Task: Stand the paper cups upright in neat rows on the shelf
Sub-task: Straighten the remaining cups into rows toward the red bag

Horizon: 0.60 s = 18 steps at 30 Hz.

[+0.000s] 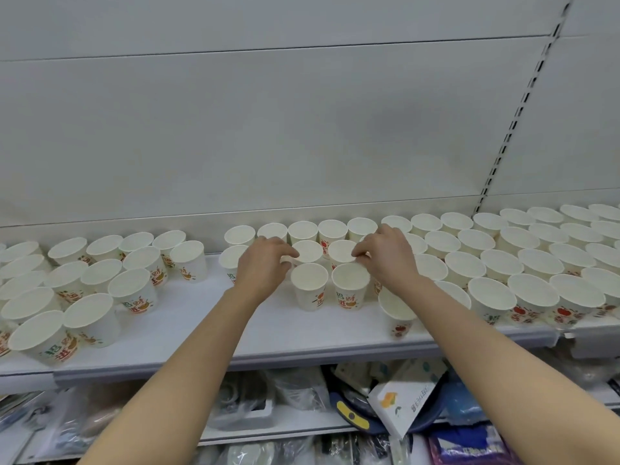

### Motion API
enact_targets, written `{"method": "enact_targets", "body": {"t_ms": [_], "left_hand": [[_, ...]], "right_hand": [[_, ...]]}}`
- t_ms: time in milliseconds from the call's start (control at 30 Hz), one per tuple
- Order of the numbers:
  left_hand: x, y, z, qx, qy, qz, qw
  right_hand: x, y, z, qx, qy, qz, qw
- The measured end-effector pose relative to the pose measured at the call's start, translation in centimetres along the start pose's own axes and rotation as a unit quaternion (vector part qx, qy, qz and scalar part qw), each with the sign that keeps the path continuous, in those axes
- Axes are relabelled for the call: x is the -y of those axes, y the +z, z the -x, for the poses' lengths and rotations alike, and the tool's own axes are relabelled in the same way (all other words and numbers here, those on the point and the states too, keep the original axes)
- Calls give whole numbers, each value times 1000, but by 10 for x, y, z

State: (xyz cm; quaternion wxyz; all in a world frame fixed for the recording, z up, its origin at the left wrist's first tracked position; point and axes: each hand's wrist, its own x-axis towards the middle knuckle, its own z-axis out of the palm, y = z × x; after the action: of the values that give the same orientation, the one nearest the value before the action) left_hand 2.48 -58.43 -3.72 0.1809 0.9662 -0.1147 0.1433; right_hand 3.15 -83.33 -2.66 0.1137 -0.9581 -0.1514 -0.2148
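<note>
Head view looks down on a white shelf [268, 330] crowded with paper cups [503, 263], all mouth-up. Each cup is a short tapered cylinder of smooth matte white paper with a thin rolled rim, an off-white inside and red, orange and green printing on its wall. Taking the pair of front cups [330, 290] at the middle of the shelf as the landmark: right of it the cups stand in tight rows running to the shelf's end; left of it, past a bare gap, a looser cluster [84, 286] stands less evenly, several leaning. Behind the pair more cups line the flat grey back panel [302, 112].

Just behind the pair, the left hand [260, 268] has its fingers curled, pinching the rim of a second-row cup [307, 251]. The right hand [385, 255] likewise has its fingers bent, pinching the rim of the neighbouring cup [342, 250]. Below the shelf lie crinkled plastic-wrapped packets [402, 404].
</note>
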Motion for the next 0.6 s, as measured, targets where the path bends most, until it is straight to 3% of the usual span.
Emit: {"method": "enact_targets", "body": {"t_ms": [100, 200, 433, 600], "left_hand": [[0, -5, -17, 51, 37, -101, 993], [-4, -4, -28, 84, 71, -149, 983], [-9, 8, -34, 53, 91, -156, 982], [-7, 12, -35, 47, 93, -159, 982]], "right_hand": [[-3, 4, -20, 72, 17, -28, 997], [8, 13, -33, 88, 49, -60, 993], [29, 39, -38, 79, 71, 22, 994], [30, 44, -40, 66, 76, 17, 995]]}}
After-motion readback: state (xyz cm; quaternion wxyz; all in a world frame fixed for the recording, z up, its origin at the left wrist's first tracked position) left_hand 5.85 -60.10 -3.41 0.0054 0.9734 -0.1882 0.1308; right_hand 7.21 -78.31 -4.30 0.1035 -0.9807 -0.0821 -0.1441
